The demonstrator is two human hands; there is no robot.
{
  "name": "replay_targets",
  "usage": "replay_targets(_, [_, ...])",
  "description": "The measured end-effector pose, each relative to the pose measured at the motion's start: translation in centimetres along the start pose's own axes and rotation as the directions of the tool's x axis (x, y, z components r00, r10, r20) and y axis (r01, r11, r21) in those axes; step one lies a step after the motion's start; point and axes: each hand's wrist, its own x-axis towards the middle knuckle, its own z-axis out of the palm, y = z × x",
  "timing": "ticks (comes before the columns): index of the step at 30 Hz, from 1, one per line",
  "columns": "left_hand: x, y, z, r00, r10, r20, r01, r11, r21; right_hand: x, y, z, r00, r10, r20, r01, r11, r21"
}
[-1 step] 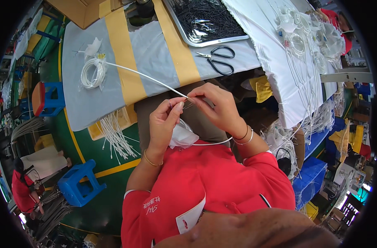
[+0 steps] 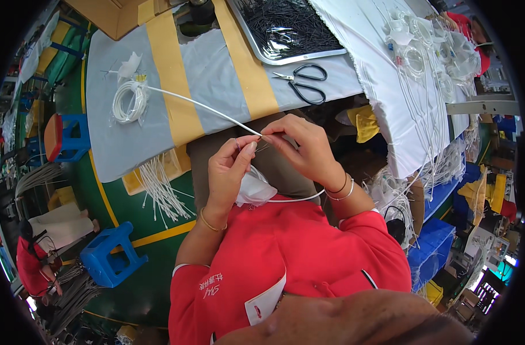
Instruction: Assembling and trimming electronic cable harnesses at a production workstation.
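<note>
In front of my lap, both hands meet at the end of a white cable [image 2: 202,105]. My left hand [image 2: 226,169] is closed in a pinch, thumb against forefinger, right at the cable's tip. From the other side my right hand [image 2: 306,148] pinches the same end between thumb and fingertips. Fine thin strands show just below the fingertips, too small to make out fully. The cable runs back to a tied coil of white cable [image 2: 124,109] on the table's left part. A white plastic bag [image 2: 254,190] lies in my lap, with another white cable length [image 2: 297,200] beside it.
On the grey-covered table [image 2: 121,57] lie black-handled scissors [image 2: 308,83] and a metal tray [image 2: 268,59] of black ties. Bundled white cables [image 2: 415,52] cover the white cloth at right. A cable bunch [image 2: 159,190] hangs at left. Blue stool [image 2: 110,256] stands on the floor.
</note>
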Motion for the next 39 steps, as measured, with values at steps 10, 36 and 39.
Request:
replay_targets(10, [0.1, -0.1, 0.3, 0.999, -0.005, 0.035, 0.005, 1.0, 0.012, 1.0, 0.2, -1.6, 0.974, -0.195, 0.114, 0.218, 0.944, -0.247])
replay_targets(36, [0.3, -0.5, 0.6, 0.999, -0.046, 0.013, 0.047, 0.995, -0.09, 1.0, 0.9, -1.9, 0.977, -0.163, 0.139, 0.193, 0.949, -0.248])
replay_targets(39, [0.3, -0.4, 0.7, 0.998, -0.069, 0.001, 0.068, 0.99, -0.121, 0.5, 1.0, -1.1, 0.984, -0.146, 0.105, 0.164, 0.967, -0.193])
